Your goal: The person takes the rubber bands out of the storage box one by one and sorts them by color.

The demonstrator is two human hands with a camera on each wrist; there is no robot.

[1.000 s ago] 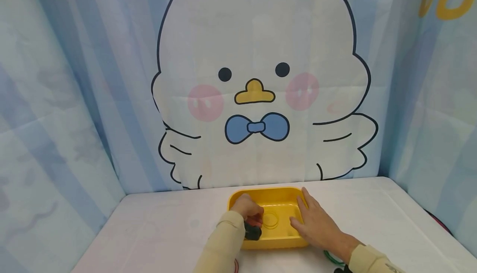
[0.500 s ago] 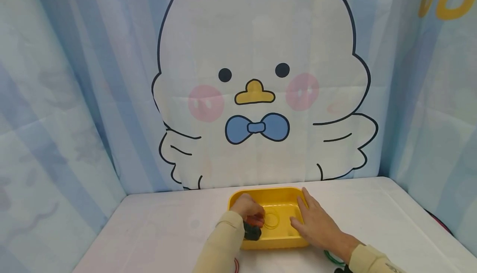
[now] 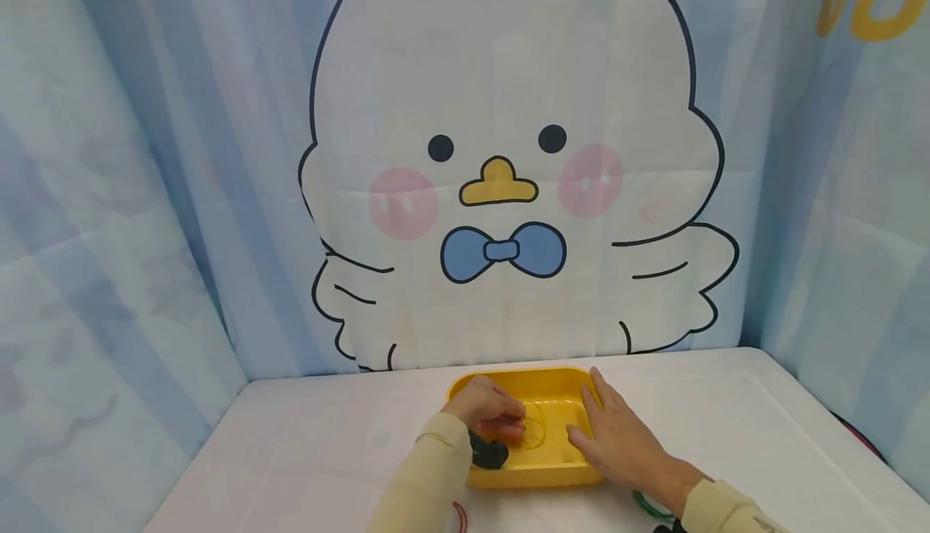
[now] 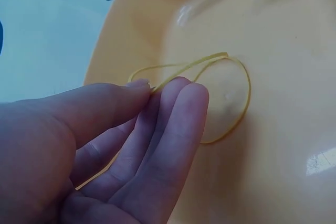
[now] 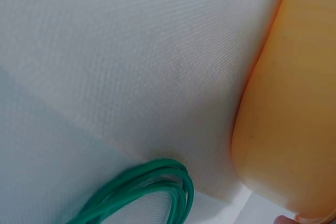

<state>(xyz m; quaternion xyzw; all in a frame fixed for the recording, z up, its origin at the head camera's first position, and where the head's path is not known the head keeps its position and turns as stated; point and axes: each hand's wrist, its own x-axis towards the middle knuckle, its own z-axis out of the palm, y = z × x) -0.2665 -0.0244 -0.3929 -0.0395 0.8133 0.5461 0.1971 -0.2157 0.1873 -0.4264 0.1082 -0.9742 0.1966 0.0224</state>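
Inside a shallow yellow plastic tray (image 3: pixel 538 478), my left hand (image 3: pixel 494 412) pinches a thin yellow rubber band (image 4: pixel 190 66) between thumb and fingertips. The band's strands are raised and bent, and a wider yellow loop (image 4: pixel 249 98) spreads beyond the fingers over the tray floor. My right hand (image 3: pixel 626 438) rests against the tray's right side with fingers extended and spread along the rim. In the right wrist view only the tray's outer wall (image 5: pixel 289 103) and a fingertip at the bottom edge show.
Green rubber bands (image 5: pixel 184 182) lie in a bundle on the white tabletop (image 3: pixel 327 452), right of the tray. A red band (image 3: pixel 461 518) lies near my left sleeve. A black wrist device (image 3: pixel 489 452) sits below my left hand. A cartoon-printed curtain (image 3: pixel 501 307) stands behind the table.
My left hand has shifted slightly to the right within the tray, and the yellow band looks lifted and narrower in the head view. My right hand stays on the tray's side.
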